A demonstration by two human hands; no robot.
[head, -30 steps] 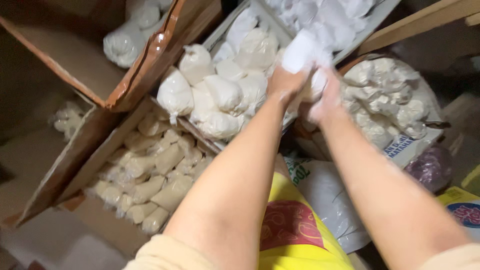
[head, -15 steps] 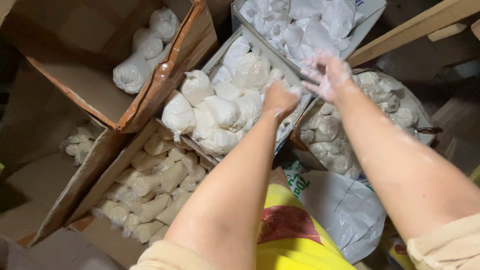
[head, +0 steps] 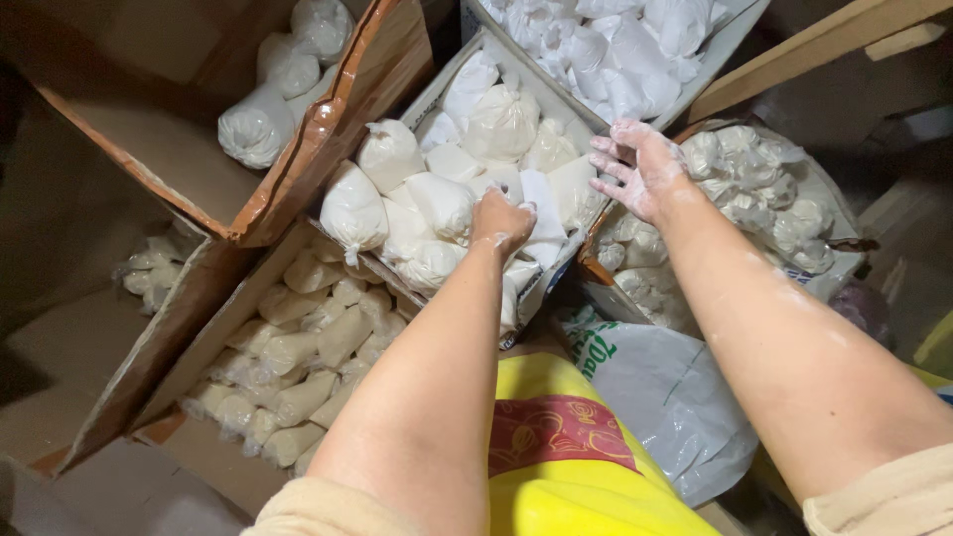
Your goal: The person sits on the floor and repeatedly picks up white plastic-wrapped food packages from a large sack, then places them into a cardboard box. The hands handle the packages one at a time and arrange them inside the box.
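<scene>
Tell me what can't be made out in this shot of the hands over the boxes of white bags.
Head view only:
- The left hand presses on a white bag in the middle box; its fingers curl under, so the grip is hidden.
- The lower bags in that box are covered by those on top.
- The right hand hovers open; its palm faces away.
- The top box is cut off by the frame edge.

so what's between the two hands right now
In the head view, between the left hand and the right hand lie tied white bags and the cardboard box's edge.
</scene>
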